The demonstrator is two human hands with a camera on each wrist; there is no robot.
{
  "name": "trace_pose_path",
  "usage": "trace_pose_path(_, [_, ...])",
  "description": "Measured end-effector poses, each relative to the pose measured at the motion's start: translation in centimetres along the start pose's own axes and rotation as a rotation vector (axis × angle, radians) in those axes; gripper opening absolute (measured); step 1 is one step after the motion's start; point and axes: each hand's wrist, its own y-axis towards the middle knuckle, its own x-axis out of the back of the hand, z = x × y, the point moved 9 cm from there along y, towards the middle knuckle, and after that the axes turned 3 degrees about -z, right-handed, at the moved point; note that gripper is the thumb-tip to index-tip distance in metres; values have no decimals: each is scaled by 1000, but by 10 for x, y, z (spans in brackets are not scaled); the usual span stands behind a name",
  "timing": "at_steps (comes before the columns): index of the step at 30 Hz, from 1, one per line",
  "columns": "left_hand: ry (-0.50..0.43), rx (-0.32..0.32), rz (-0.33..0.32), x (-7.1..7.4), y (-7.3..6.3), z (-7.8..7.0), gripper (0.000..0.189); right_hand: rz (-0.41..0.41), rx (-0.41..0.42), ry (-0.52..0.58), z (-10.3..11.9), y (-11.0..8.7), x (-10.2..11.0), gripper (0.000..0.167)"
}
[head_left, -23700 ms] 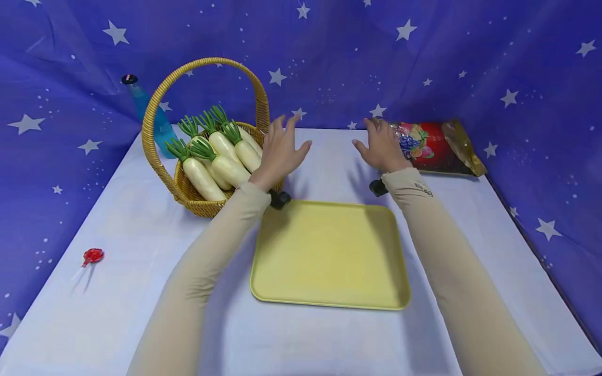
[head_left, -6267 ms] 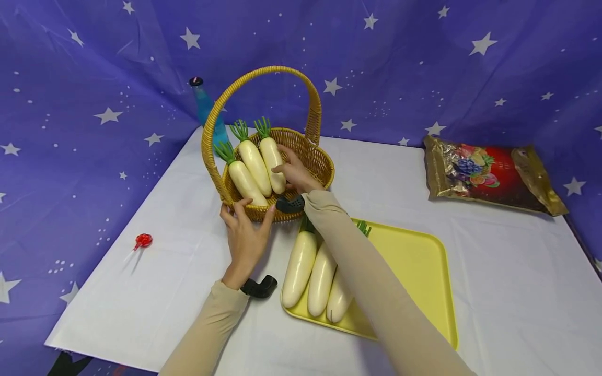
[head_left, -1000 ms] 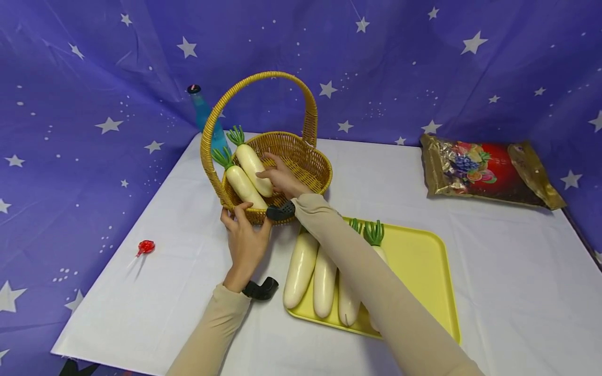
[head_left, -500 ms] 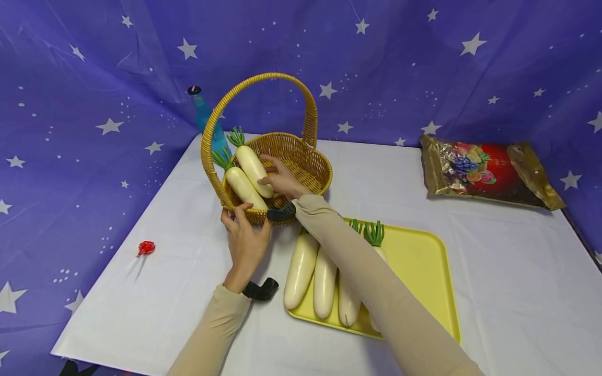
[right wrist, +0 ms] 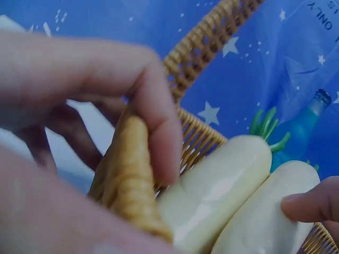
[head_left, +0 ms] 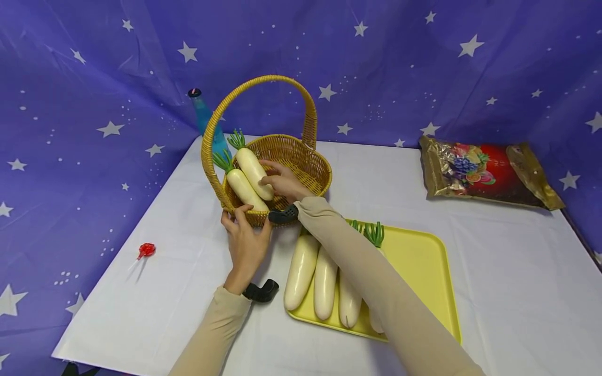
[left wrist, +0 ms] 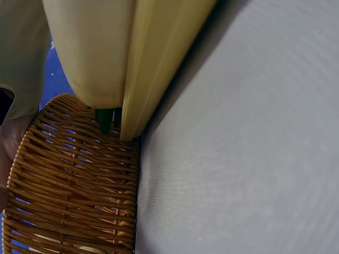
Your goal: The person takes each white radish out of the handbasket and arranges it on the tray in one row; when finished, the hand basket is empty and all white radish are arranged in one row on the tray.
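Note:
Two white radishes [head_left: 251,169] with green tops lie side by side in the wicker basket [head_left: 323,175]. My right hand [head_left: 284,183] reaches inside, its thumb and fingers pinching the right-hand radish [right wrist: 265,217] near its lower end; the thumb [right wrist: 307,203] presses its surface in the right wrist view. My left hand [head_left: 246,245] grips the basket's front rim, fingers hooked over the weave [right wrist: 130,174]. Several more white radishes [head_left: 301,271] lie in a row on the yellow tray [head_left: 418,266], partly covered by my right sleeve.
Behind the basket's left side stands a blue bottle [head_left: 203,115]. A red lollipop [head_left: 147,249] lies at the table's left. At the back right is a red and gold fruit-printed packet [head_left: 489,172]. The arched handle [head_left: 268,78] rises over the basket.
Since the earliest frame, several radishes have gone from basket to tray; one more since 6.3 seconds ago. In the last second, my right hand has barely shifted against the radish.

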Motion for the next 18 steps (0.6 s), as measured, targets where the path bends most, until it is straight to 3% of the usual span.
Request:
trace_pose_path(12, [-18,12,-18,1,-3,1,58,113,-108,309,-3,-12,-4,51])
trace_pose_path(18, [-9,16,-6,0,-1,0,61,153,-106,425,4,-22,5,50])
